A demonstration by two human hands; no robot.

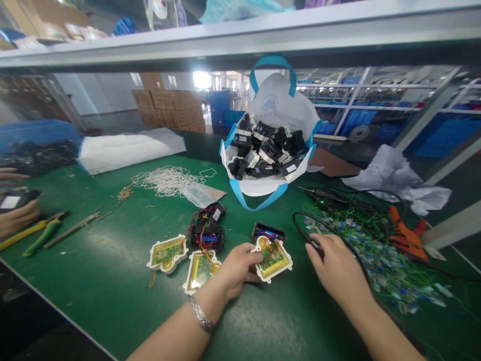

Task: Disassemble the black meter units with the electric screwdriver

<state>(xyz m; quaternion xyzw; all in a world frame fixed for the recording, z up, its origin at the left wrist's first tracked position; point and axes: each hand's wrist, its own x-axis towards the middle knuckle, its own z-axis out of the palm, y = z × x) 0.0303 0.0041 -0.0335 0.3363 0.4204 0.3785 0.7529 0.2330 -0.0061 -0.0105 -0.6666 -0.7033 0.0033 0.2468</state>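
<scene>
My left hand (237, 268) grips the edge of a white housing (273, 259) with a circuit board inside, thumb on top. Red and yellow wires run from that board to a black battery holder (268, 232) with a blue cell just behind it. To the right, my right hand (332, 263) is closed around a black cable (300, 214) that loops beside it; its fingertips are partly hidden. Two similar housings lie left of my left hand: one housing (168, 254) and another housing (199, 272), wired to a black battery case (207, 236).
A white bag (259, 188) full of black devices stands behind. Right lie a soldering-iron-like tool (330, 197), green-wired pieces (391, 265) and orange-handled pliers (408, 233). White rings (165, 180) and screws (126, 193) lie left. At far left, another person's hand (18, 218) holds a black device.
</scene>
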